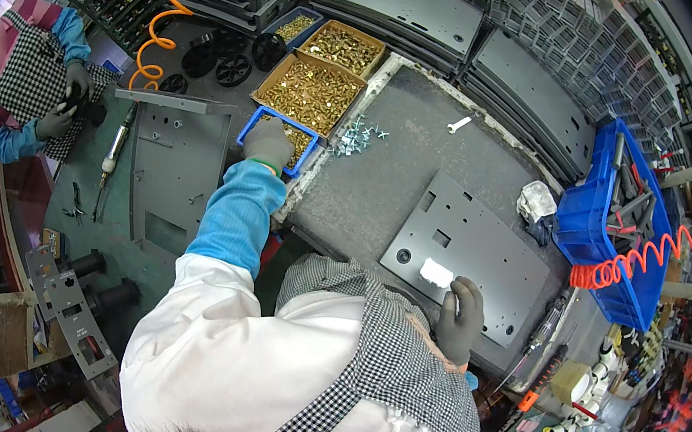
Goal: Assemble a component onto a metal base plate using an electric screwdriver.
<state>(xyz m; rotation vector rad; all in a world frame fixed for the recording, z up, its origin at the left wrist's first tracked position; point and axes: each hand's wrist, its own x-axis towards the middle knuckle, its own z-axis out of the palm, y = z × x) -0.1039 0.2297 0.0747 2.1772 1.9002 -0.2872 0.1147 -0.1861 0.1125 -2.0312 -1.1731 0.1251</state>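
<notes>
My left hand (268,144), in a grey glove, reaches into a small blue tray (313,150) of brass-coloured fasteners. Its fingertips are hidden, so I cannot make out a grip. A flat grey metal plate (481,241) with holes and cut-outs lies on the dark worktop in front of me. My right hand (460,321), also gloved in grey, rests at the plate's near edge, fingers stretched out and nothing seen in them. Beside those fingers a white patch (437,273) shows on the plate; whether it is glare or an object is unclear.
Cardboard boxes of brass fasteners (309,91) stand beyond the tray, with loose silvery cross-shaped pieces (357,138) nearby. A wrench (458,125) lies farther back. A blue bin (593,212) of tools and an orange coiled hose (653,249) are at right. Another person (30,82) works at left.
</notes>
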